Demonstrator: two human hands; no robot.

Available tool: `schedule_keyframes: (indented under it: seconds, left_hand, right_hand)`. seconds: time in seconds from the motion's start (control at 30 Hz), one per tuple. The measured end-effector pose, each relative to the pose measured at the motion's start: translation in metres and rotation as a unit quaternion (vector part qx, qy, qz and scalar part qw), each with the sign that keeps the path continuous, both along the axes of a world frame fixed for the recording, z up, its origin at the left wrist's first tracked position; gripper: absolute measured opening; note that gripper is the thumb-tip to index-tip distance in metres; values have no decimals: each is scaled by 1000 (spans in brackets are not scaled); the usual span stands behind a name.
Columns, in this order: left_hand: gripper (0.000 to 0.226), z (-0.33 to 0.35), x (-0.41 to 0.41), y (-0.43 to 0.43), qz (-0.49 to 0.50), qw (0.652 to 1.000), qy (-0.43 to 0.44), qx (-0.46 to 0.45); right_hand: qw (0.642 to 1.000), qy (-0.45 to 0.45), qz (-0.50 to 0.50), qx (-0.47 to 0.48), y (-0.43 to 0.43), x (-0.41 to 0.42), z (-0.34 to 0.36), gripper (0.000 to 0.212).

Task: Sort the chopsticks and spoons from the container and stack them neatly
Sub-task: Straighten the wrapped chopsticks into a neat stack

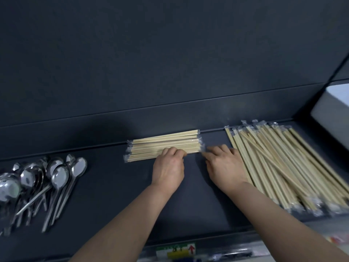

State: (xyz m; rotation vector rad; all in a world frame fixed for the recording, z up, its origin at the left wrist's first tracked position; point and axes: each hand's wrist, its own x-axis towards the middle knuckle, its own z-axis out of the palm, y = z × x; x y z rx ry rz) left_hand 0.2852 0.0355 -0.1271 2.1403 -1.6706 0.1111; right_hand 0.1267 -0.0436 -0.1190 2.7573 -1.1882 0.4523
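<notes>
A small neat stack of plastic-wrapped wooden chopsticks (162, 144) lies crosswise at the back of the dark counter. My left hand (169, 167) rests on the stack's near edge, fingers curled against it. My right hand (224, 163) lies flat just right of the stack, fingertips touching the wrapped ends. A large loose pile of wrapped chopsticks (287, 167) runs lengthwise on the right, touching my right wrist. A heap of metal spoons (43, 178) lies at the far left, bowls toward the back.
A dark wall (170, 63) rises behind the counter (113, 186). A white container (334, 114) stands at the right edge behind the loose pile. Along the counter's front edge sits a label with a red arrow (177, 250).
</notes>
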Motion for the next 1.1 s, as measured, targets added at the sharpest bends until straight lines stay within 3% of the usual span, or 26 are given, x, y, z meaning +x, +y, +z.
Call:
schedule_keyframes:
  seconds: [0.23,0.37,0.47,0.53,0.63,0.73,0.8,0.9,1.03,1.1]
  left_hand:
    - [24,26,-98,-53,-22,989,129,64]
    - [21,35,-146,-79,42,967,215,130]
    - [18,41,-170,-94,85,948,265,156]
    - [37,43,-184,-103,108,924,328,165]
    - [43,43,-202,-117,140,881,423,159]
    - [35,43,-215,-128,153,874,428,172]
    - [42,41,-220,-133,159,863,444,180]
    - [29,40,-218,-137,178,851,460,181]
    - [46,39,-204,-131,190,804,553,111]
    - [38,44,-197,-125,162,798,576,73]
  right_hand:
    - [994,20,-104,8,-28,-103,15,26]
    - [986,61,-145,54,-43,-154,20,31]
    - [982,28,-150,107,-53,-177,17,40]
    - [985,0,-126,120,-61,-183,14,30]
    - [986,-30,-99,131,-71,-189,12,24]
    - [985,-37,-87,141,-71,-193,13,34]
    - [985,-38,-83,146,-71,-197,11,40]
    - [985,-45,-84,145,-74,-200,10,38]
    - [981,-61,-94,157,-77,-202,16,34]
    - [980,-56,-102,162,-79,-201,21,33]
